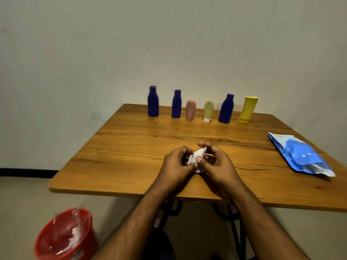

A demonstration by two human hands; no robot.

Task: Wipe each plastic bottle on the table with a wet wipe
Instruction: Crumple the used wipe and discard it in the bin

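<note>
Left hand (176, 162) and right hand (216, 162) both pinch a crumpled wet wipe (197, 156) above the table (131, 147)'s near edge. Six bottles (189, 109) stand along the far edge.

A plain pale wall (169, 44) fills the upper half of the frame, with a dark skirting strip (28, 172) at mid left. A wooden table (131, 147) on black metal legs (232, 222) stands center. A red bin (65, 235) sits lower left on the beige floor (22, 203). Dim light.
</note>
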